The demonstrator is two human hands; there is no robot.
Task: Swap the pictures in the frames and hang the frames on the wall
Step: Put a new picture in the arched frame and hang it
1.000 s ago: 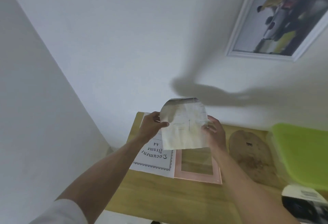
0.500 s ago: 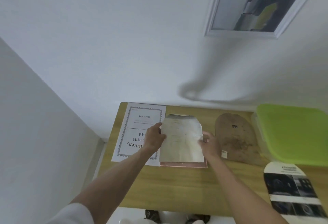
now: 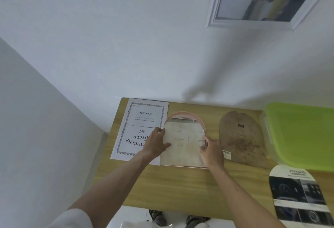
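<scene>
Both the left hand (image 3: pixel 156 143) and right hand (image 3: pixel 213 151) pinch the arched cream paper picture (image 3: pixel 182 144) onto the pink arched frame (image 3: pixel 186 114), whose brown arched backing board (image 3: pixel 242 137) lies beside it, refitting and hanging apparently remaining.

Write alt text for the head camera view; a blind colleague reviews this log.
Both hands, left hand and right hand, press an arch-topped picture face down into a pink arched frame on a wooden table. An A4 document-frame insert lies left, a brown backing board right, and a white-framed picture hangs above.
</scene>
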